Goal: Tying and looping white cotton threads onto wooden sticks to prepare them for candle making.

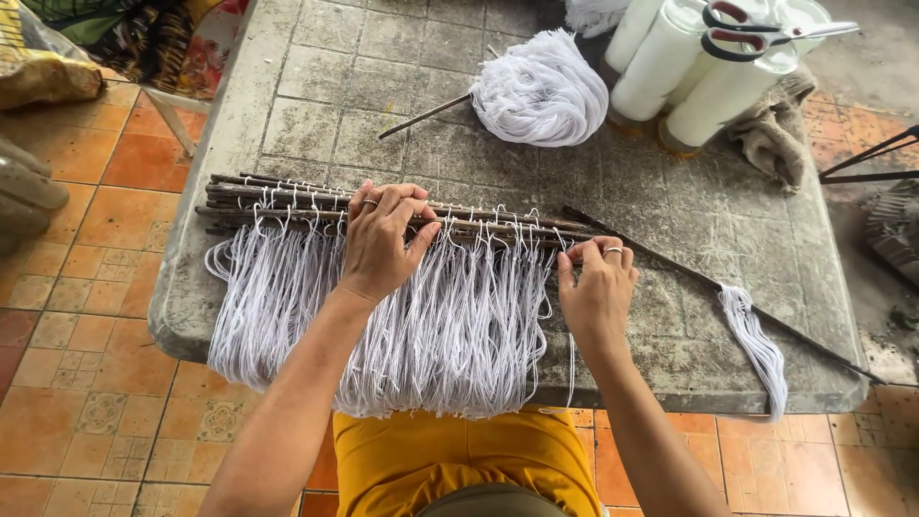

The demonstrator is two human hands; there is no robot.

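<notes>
Currently at risk: loose loops and rolling sticks near the tabletop edge

Plainly, I see a bundle of thin dark sticks (287,203) lying across the grey tabletop (316,86), with white strings (450,325) looped over them and hanging past the near edge. My left hand (381,239) lies over the sticks, fingers curled around them and pressing down. My right hand (599,287) rests flat at the bundle's right end, fingers together; whether it pinches a strand I cannot tell.

Findings, as judgement:
- The sticks lie loosely side by side. If the left hand eases its pressure, one could roll and shed its loops.
- The strings overhang the edge; their weight could drag the bundle toward me.
- The hanging strands lie close and crossed; a careless pull by the right hand could tangle them.
- A separate long stick (708,282) with its own white tassel (761,349) lies just beside the right hand and could be knocked off.

Scissors (766,33) rest on the white spools (689,72), well apart.
</notes>
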